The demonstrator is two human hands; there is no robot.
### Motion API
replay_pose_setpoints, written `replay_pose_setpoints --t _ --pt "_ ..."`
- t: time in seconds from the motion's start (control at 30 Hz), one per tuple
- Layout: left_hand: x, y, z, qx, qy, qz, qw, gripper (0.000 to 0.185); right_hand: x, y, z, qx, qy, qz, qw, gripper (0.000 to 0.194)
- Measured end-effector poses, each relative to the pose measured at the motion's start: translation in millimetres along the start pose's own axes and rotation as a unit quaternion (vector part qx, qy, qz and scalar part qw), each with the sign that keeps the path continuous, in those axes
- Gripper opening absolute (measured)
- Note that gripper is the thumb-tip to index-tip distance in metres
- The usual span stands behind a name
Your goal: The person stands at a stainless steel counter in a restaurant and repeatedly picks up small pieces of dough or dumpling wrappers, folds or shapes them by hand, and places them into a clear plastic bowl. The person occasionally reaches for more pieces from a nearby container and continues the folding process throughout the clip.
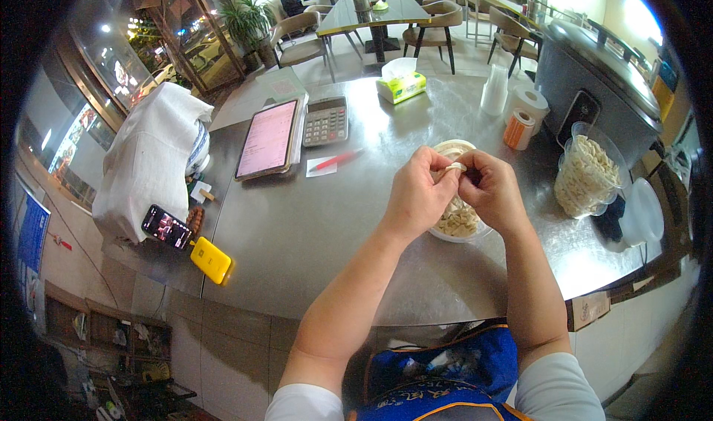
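Note:
My left hand (419, 192) and my right hand (493, 190) meet over a round plastic bowl, pinching a small pale piece of food (455, 166) between the fingertips of both. Pale, torn-looking pieces of the same sort (458, 220) lie in the bowl (480, 235), which my hands partly cover. On the right stands a clear plastic tub (619, 164) heaped with similar pale pieces. What the pieces are exactly, I cannot tell.
A red pen (334, 160), a calculator (326, 121), a tablet (267, 138) and a tissue pack (402, 88) lie beyond. Paper rolls (519, 128), plastic cups (494, 91) and a large lidded cooker (601, 81) stand right. A phone (166, 227) and yellow power bank (210, 260) are left.

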State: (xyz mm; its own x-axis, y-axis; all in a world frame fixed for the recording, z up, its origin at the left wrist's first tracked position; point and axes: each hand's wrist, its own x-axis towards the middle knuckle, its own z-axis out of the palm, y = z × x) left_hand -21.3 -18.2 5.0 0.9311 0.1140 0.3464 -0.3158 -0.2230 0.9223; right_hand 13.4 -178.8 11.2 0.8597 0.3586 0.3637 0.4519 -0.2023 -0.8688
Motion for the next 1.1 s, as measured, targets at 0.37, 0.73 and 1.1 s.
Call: replay_pose_setpoints --t 0.37,0.73,1.1 --pt "-0.6 -6.2 5.7 -0.031 -0.014 -0.01 0.999 0.018 3.0 6.8 -2.8 -0.163 0.076 -0.051 0.982 0.014" --pt "-3.0 5.6 4.4 -0.044 0.005 -0.061 0.997 0.018 4.8 7.7 -3.0 0.055 0.018 0.016 0.998 0.017" --pt "0.1 -2.8 4.1 0.055 0.012 -0.047 0.997 0.017 0.8 -4.8 -3.8 -0.19 0.05 -0.118 0.973 0.015"
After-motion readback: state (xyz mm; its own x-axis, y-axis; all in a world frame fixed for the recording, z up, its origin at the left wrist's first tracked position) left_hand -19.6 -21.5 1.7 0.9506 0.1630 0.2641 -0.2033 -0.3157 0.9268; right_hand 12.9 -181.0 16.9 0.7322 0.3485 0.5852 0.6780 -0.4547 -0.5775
